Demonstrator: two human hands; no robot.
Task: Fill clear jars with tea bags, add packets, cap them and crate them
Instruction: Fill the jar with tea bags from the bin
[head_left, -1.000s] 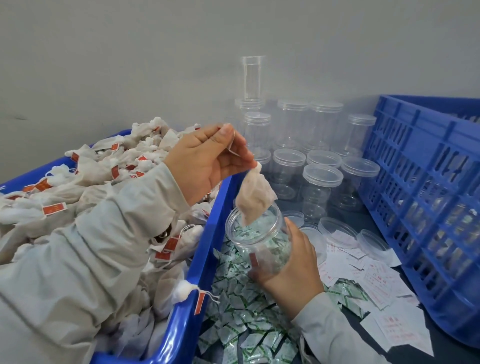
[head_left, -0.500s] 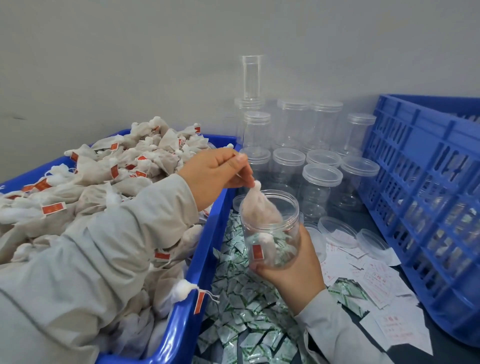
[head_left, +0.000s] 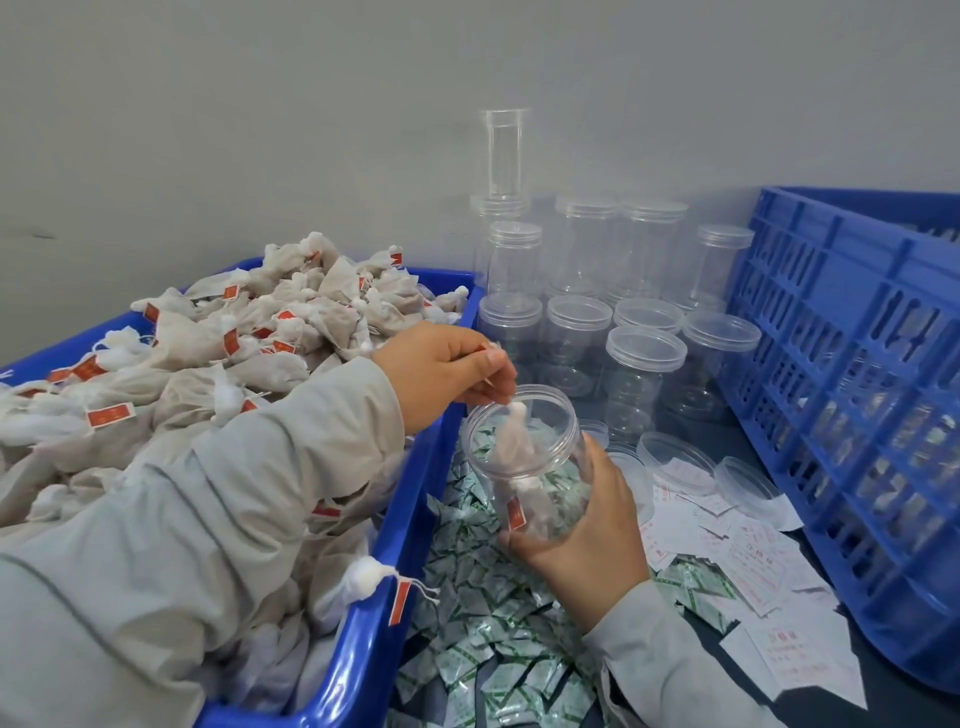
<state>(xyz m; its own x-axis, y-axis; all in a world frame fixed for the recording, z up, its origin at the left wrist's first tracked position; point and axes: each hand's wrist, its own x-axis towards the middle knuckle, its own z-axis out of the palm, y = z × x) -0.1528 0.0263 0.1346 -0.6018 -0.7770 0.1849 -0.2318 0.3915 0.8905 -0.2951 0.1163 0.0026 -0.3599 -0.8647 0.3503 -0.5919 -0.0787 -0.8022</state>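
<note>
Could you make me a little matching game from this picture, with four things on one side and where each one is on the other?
Things:
1. open clear plastic jar
2. heap of beige cloth tea bags with red tags
3. small green-and-white foil packets
4. tall narrow clear tube

Places:
A. piled in the blue tray on the left
B. standing on top of the lidded jars by the wall
C. gripped by the right hand
D. strewn on the dark table under the held jar

Pairs: 1-C, 2-A, 3-D, 4-B
</note>
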